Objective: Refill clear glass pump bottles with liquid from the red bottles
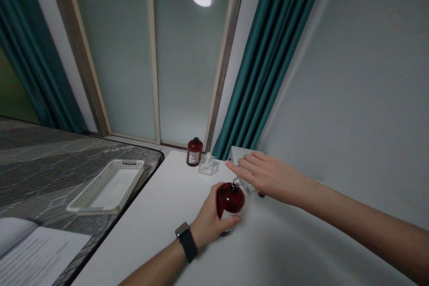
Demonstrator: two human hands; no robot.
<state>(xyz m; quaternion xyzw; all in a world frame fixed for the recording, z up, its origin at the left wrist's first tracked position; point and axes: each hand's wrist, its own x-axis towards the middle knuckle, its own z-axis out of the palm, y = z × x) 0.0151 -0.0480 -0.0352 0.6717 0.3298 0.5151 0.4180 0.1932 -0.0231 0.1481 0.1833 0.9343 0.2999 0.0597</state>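
Note:
My left hand (214, 212), with a dark watch on the wrist, is wrapped around a dark red bottle (233, 199) with a pale label, above the white tabletop. At that bottle's mouth is the neck of a clear glass bottle (248, 187), lying tilted under my right hand (264, 174). My right fingers stretch forward over the clear bottle, and its grip underneath, thumb included, is hidden. Farther back stand another dark red bottle (194, 152), with a black cap and white label, and a second clear glass bottle (208, 164).
A white box-like thing (236, 153) stands behind my right hand, beside the wall. On the left, a white perforated basket (129, 183) and an open book (43, 254) rest on a grey striped surface. Teal curtains (264, 53) and frosted sliding doors (187, 76) are behind the table (147, 223).

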